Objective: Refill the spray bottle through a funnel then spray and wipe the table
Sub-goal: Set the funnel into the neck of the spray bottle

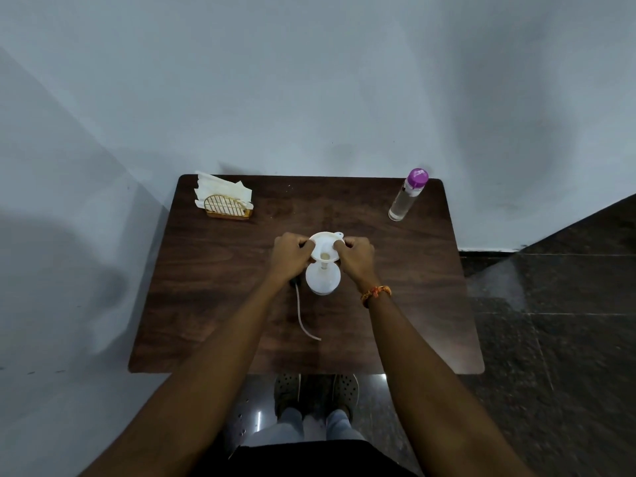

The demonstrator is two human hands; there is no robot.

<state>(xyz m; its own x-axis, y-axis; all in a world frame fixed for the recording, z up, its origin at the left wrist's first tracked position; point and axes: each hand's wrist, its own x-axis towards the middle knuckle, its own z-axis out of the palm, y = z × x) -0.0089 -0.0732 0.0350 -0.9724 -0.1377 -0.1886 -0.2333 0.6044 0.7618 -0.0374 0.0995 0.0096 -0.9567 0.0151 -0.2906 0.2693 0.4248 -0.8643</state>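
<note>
While both hands (pixel 323 256) grip the funnel (pixel 325 247), a refill bottle (pixel 407 194) stands well apart.

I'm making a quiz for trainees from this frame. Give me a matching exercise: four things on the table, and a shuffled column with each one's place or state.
Things
1. white plastic funnel
2. clear bottle with purple cap
3. gold wire napkin holder
4. thin pale dip tube

Places or states
A. far left corner of the table
B. lying on the table near the left forearm
C. held at its rim by both hands
D. standing at the far right corner

Pairs: 1-C, 2-D, 3-A, 4-B
</note>
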